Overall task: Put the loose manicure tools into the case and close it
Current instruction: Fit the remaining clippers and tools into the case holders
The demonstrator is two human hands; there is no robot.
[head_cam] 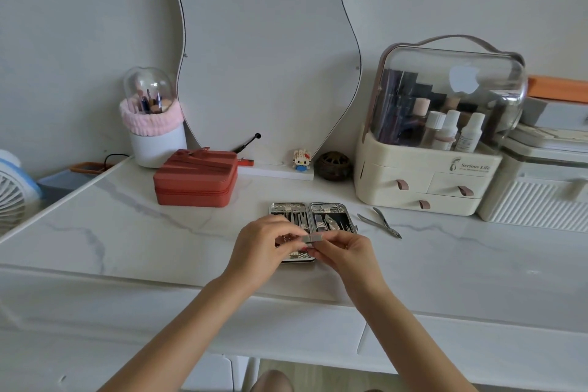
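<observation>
The manicure case lies open and flat on the marble table, its two black-lined halves holding several steel tools under straps. Over its near edge both hands meet on a small steel nail clipper. My left hand pinches the clipper's left end and my right hand pinches its right end. The hands hide the case's front part. A loose pair of steel cuticle nippers lies on the table just right of the case.
A red zipped box sits behind and left of the case. A cream cosmetics organizer with a clear dome stands back right, a white ribbed box beside it. A brush holder, mirror, toy figure and dark ball line the wall.
</observation>
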